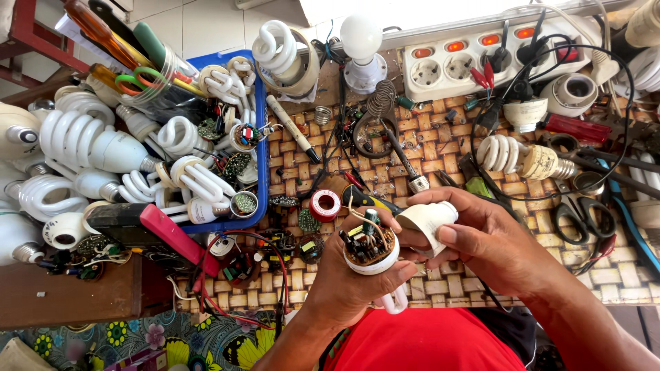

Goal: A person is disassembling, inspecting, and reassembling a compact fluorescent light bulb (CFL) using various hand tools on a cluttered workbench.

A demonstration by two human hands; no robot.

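Note:
My left hand (347,278) grips the opened body of a white spiral lamp (372,255), its round circuit board with small parts and thin wires facing up and the spiral tube pointing down toward me. My right hand (485,237) holds the lamp's white base cap (427,221) just to the right of the board, joined to it by thin wires. Both hands hover over the near edge of a woven-pattern worktable (440,148).
A blue tray (260,161) of spiral lamps and boards sits left. A soldering iron on its coil stand (385,117), solder reel (324,205), marker (292,127), white power strip (481,58), another lamp (522,156), scissors (584,213) and loose boards crowd the table.

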